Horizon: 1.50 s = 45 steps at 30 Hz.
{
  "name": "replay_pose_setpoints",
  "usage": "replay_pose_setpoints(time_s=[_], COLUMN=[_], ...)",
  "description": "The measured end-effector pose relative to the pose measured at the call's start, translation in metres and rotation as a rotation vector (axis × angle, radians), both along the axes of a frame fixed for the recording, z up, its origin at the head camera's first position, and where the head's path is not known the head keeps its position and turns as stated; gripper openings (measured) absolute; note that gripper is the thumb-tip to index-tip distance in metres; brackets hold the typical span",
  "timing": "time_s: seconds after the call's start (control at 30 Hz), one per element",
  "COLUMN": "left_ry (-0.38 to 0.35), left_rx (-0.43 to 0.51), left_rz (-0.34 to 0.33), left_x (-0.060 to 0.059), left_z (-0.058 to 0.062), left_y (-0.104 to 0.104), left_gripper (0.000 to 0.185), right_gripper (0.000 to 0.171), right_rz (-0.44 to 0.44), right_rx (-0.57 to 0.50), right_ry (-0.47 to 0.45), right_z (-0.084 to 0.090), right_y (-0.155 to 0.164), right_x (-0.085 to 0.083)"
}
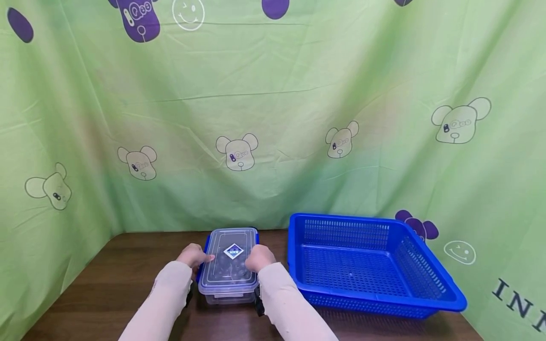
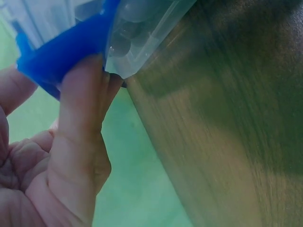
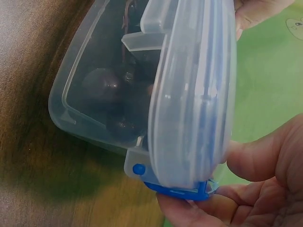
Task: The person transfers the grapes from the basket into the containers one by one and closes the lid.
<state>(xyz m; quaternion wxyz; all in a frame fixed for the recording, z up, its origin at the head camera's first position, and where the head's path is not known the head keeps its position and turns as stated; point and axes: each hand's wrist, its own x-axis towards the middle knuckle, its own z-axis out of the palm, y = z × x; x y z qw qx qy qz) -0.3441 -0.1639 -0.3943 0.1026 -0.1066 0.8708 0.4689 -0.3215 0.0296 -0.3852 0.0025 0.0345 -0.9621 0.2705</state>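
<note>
- Left hand [image 1: 194, 256]: thumb [image 2: 80, 101] and fingers pinch the blue side latch [image 2: 61, 56] of the clear plastic container [image 1: 230, 265].
- Right hand [image 1: 259, 257]: fingers curl round the opposite blue clasp [image 3: 182, 190].
- Between both hands, the container sits on the wooden table [image 1: 119, 274]; dark round things [image 3: 106, 85] inside.
- Beyond the right fingers stands a blue basket [image 1: 435, 284].

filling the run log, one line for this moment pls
left hand grips clip | right hand grips clip | lidded clear container on table | blue basket beside
</note>
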Motion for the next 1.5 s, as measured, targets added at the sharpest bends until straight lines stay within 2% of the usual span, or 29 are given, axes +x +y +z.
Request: replay_pose_setpoints(time_s=[0.3, 0.53, 0.73, 0.93, 1.27, 1.5], left_ry=[0.012, 0.038, 0.047, 0.069, 0.071, 0.17], left_rx=[0.009, -0.046, -0.038, -0.072, -0.123, -0.318], left_rz=[0.005, -0.009, -0.019, -0.029, -0.036, -0.079], left_x=[0.0033, 0.0032, 0.0044, 0.0045, 0.0063, 0.0041], left_z=[0.0009, 0.003, 0.0015, 0.0007, 0.0056, 0.0051], left_y=[0.0014, 0.001, -0.0004, -0.0031, -0.0003, 0.0022], left_gripper=[0.025, 0.024, 0.024, 0.023, 0.032, 0.03], right_gripper=[0.009, 0.011, 0.014, 0.016, 0.016, 0.013], right_rz=[-0.013, -0.01, -0.006, -0.004, -0.005, -0.002], right_rx=[-0.001, -0.001, 0.0, 0.012, 0.015, 0.014], right_ry=[-0.009, -0.013, -0.019, -0.01, -0.017, -0.002], right_z=[-0.0006, -0.0007, -0.0021, -0.0016, 0.0004, -0.0002], right_y=[-0.0007, -0.0013, -0.002, -0.0029, -0.0032, -0.002], right_x=[0.0002, -0.0009, -0.0004, -0.0005, 0.0023, -0.0002])
